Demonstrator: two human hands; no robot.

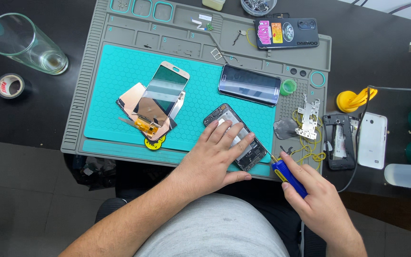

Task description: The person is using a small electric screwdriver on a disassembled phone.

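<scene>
My left hand (217,154) lies flat with its fingers spread on an opened phone body (252,154) that rests near the front edge of the teal repair mat (120,95). My right hand (317,200) grips a blue and yellow screwdriver (287,175), whose tip points at the phone body's lower right corner. A detached gold-rimmed screen (162,93) lies on a back cover and other flat parts at mid-mat. A dark phone (249,84) lies face up farther back.
A drinking glass (24,43) and a tape roll (9,85) stand at left. Behind the mat lie a phone with stickers (286,32) and a bowl of parts (259,5). At right are a metal frame (309,116), an opened black phone (338,142), a white phone (372,140) and a yellow holder (350,100).
</scene>
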